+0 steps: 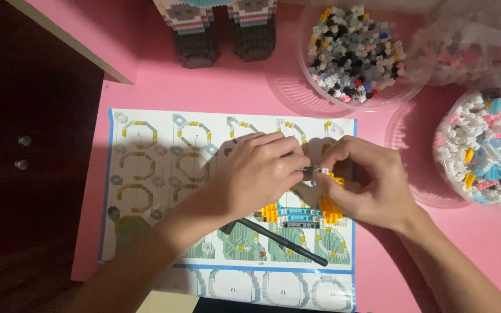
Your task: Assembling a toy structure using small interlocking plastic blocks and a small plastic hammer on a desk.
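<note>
At centre frame, the left hand and right hand pinch a small brick model over the instruction sheet, seemingly to steady it. Tubs of bricks sit upper right, within reach

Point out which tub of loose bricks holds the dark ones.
The top-centre tub, above the instruction sheet: its mix includes black and grey bricks. The right-edge tub holds only white, blue, pink and yellow.

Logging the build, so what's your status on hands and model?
Left hand and right hand pinch a small piece together at the fingers. Brick model on instruction sheet. Black tool lies beside.
</note>
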